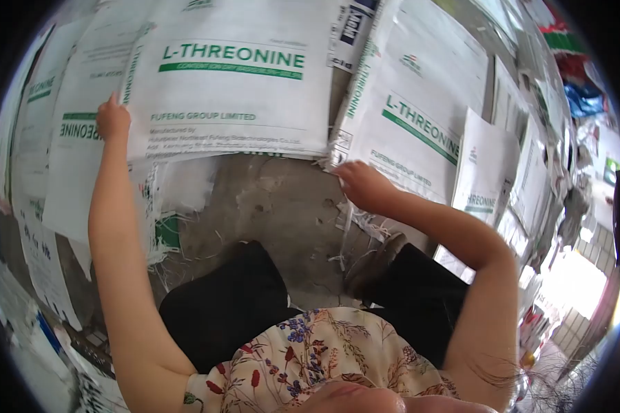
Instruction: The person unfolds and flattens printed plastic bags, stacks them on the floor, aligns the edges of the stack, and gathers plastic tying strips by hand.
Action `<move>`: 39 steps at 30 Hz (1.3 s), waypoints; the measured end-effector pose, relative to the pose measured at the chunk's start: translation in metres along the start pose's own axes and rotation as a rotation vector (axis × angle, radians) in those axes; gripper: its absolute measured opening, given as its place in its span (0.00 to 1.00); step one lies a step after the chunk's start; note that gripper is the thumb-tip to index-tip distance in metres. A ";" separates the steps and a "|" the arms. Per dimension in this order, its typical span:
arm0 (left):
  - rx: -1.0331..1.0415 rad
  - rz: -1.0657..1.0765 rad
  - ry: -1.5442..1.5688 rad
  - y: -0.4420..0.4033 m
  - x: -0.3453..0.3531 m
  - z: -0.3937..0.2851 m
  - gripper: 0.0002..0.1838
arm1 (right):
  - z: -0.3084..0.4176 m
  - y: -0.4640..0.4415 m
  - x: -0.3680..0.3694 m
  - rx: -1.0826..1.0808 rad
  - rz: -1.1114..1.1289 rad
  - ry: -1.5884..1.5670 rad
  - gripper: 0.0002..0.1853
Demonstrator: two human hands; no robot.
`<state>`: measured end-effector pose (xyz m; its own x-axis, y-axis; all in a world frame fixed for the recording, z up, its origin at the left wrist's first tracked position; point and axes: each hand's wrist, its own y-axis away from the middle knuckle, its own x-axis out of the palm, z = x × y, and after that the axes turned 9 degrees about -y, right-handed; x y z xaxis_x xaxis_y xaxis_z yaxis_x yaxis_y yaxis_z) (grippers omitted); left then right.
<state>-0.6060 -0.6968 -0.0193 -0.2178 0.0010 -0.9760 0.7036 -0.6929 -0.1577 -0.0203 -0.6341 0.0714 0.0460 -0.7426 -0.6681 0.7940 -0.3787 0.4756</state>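
Note:
A flat white woven sack (234,89) with green L-THREONINE print lies in front of me. My left hand (113,118) is closed on its left edge, fingers pinched around the printed side fold. My right hand (366,186) is closed at the lower corner where this sack meets a second L-THREONINE sack (420,89) on the right. I cannot tell whether it grips one sack's edge or both. The hand hides part of that corner.
More white sacks (83,165) lie to the left, and several others, including a small folded one (486,165), are at the right. Loose white threads (162,244) trail over the grey concrete floor (269,213). My knees are close to the sacks.

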 end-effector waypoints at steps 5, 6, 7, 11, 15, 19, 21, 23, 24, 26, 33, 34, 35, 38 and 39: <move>0.512 -0.039 0.648 0.019 -0.053 -0.122 0.16 | -0.026 0.130 -0.046 0.370 0.266 -0.083 0.18; 0.617 0.047 0.764 0.041 -0.070 -0.159 0.15 | -0.041 0.152 -0.045 0.493 0.213 -0.123 0.17; 0.686 0.258 0.873 0.059 -0.072 -0.191 0.15 | -0.062 0.170 -0.040 0.508 0.193 -0.130 0.17; 0.846 0.926 0.813 0.165 -0.086 -0.313 0.21 | -0.165 0.245 0.023 0.864 -0.104 -0.470 0.17; 0.744 0.986 0.986 0.223 -0.071 -0.360 0.23 | -0.236 0.274 0.106 1.088 -0.418 -0.434 0.18; 0.646 0.886 0.869 0.240 -0.039 -0.375 0.27 | -0.226 0.275 0.124 1.316 -0.647 -0.362 0.26; 0.693 0.947 0.788 0.245 -0.069 -0.384 0.31 | -0.236 0.284 0.132 1.310 -0.685 -0.350 0.28; 0.391 0.715 0.704 0.250 -0.054 -0.385 0.32 | -0.242 0.289 0.120 1.296 -1.116 -0.277 0.25; 0.377 0.756 0.659 0.248 -0.060 -0.389 0.24 | -0.256 0.294 0.118 1.241 -1.226 -0.352 0.23; 0.246 0.914 0.713 0.240 -0.077 -0.397 0.23 | -0.277 0.300 0.097 1.140 -1.312 -0.666 0.22; -0.017 1.279 0.882 0.219 -0.092 -0.410 0.23 | -0.315 0.274 0.058 1.297 -0.873 -0.741 0.35; 0.007 1.269 0.834 0.220 -0.100 -0.414 0.23 | -0.318 0.275 0.054 1.277 -0.809 -0.785 0.38; 0.003 1.264 0.826 0.222 -0.104 -0.417 0.23 | -0.318 0.275 0.049 1.255 -0.741 -0.826 0.41; 0.102 1.195 0.993 0.231 -0.107 -0.416 0.20 | -0.310 0.273 0.036 1.228 -0.725 -0.897 0.48; 0.151 1.208 1.051 0.234 -0.105 -0.413 0.23 | -0.306 0.272 0.028 1.235 -0.671 -0.942 0.50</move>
<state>-0.1395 -0.5609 -0.0158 0.9713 -0.1464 -0.1876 0.0267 -0.7165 0.6971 0.3823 -0.5895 0.0070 -0.7906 -0.1578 -0.5917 -0.4127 -0.5766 0.7051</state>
